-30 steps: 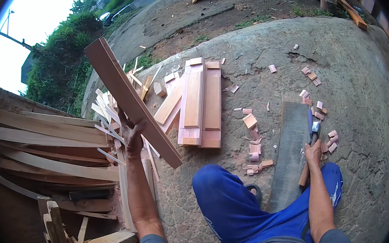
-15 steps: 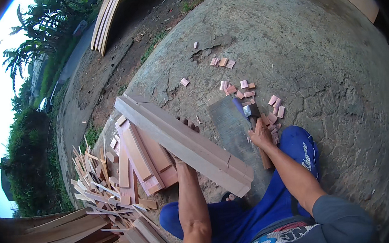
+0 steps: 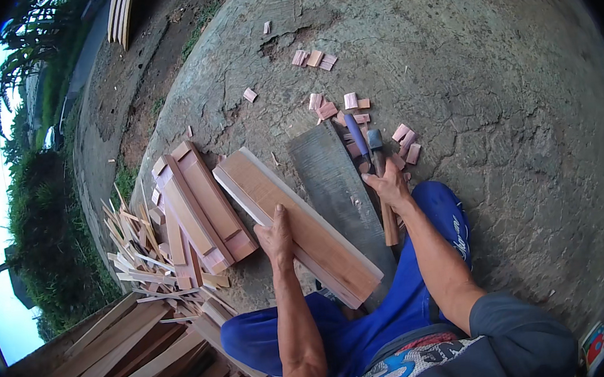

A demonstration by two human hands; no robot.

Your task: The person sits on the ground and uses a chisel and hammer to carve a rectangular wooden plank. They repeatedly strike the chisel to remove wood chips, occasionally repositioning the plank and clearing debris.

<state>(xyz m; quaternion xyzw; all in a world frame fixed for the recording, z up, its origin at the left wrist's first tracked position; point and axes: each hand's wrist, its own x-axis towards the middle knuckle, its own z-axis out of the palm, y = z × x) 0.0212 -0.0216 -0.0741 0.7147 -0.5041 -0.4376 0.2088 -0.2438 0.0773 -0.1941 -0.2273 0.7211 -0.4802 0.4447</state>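
My left hand (image 3: 276, 240) grips the long edge of a thick wooden board (image 3: 294, 222), thumb on its brown upper face. A paler strip runs along the board's edges, and the board slants across my lap. My right hand (image 3: 389, 189) is closed round the wooden handle of a hammer (image 3: 377, 151), close below its dark head. Beside the hammer head, a purple-handled tool (image 3: 356, 134) points up; its lower end is hidden at my fingers, and I cannot tell whether they hold it too. A flat dark plank (image 3: 326, 171) lies between the board and the hammer.
Left of the board lie stacked grooved wooden pieces (image 3: 202, 209), thin offcut strips (image 3: 141, 251) and a pile of planks (image 3: 108, 360). Small pinkish wood blocks (image 3: 403, 139) are scattered on the cracked concrete ground (image 3: 482, 91) ahead and by my right hand.
The board has turned over and come lower, its brown face now upward, with my left hand's thumb showing on top. My right hand still holds the hammer. The whole view has shifted.
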